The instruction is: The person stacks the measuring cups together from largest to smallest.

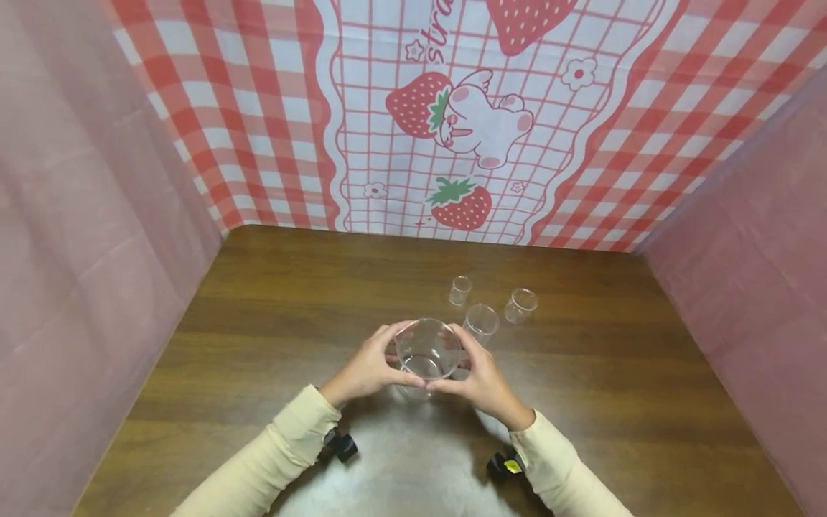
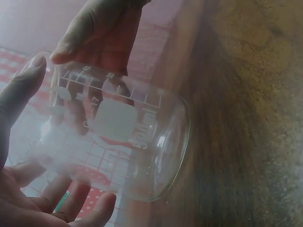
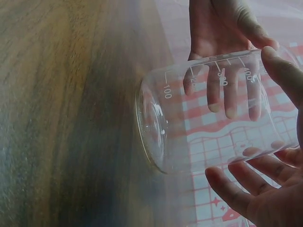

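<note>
A large clear glass beaker (image 1: 428,352) with white graduation marks is held between both hands near the middle of the table. My left hand (image 1: 372,364) grips its left side, thumb along the near side and fingers round the far side. On the opposite side my right hand (image 1: 481,377) grips it the same way, and the two thumbs meet at the front. In the left wrist view the beaker (image 2: 118,127) shows a white label patch and printed scale. The right wrist view shows the beaker's (image 3: 189,127) base close over the wooden surface.
Just beyond the right hand stands a medium glass beaker (image 1: 482,320). Behind it are a small beaker (image 1: 460,291) and another beaker (image 1: 520,306) to the right. The brown wooden table (image 1: 291,287) ends at a strawberry-print curtain (image 1: 413,179), with pink curtains at both sides.
</note>
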{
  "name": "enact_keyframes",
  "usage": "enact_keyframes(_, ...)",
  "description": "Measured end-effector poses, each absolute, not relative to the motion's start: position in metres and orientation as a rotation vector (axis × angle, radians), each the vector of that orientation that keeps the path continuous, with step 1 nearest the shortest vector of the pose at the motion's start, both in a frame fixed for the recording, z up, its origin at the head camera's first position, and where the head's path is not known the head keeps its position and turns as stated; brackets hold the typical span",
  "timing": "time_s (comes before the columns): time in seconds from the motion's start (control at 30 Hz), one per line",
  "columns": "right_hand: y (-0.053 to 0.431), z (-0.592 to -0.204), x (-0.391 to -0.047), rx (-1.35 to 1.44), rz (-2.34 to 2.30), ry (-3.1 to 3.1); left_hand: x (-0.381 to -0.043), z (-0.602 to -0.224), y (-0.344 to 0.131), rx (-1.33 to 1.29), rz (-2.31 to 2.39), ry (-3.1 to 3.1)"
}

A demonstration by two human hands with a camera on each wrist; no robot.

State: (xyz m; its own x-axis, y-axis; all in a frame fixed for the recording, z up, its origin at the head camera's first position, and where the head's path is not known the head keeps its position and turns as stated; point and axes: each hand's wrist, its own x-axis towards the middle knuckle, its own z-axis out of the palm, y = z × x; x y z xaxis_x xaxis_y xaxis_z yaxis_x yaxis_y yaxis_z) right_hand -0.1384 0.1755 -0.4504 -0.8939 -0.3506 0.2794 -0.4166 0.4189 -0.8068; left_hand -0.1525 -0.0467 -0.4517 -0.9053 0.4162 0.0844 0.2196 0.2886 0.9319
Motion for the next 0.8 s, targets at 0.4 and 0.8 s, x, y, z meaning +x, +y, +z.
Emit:
enact_keyframes(0.4,0.1758,-0.4500,-0.1381,0.721,1.458,-2.593,-0.1542,-0.4528,-0.0461,0.627,1.637,2.394)
enact_keyframes(0.8,0.1772,-0.4528,-0.1407,0.743,1.493,-2.587,-0.1558,-0.4528,-0.0466,0.644,1.612,2.412)
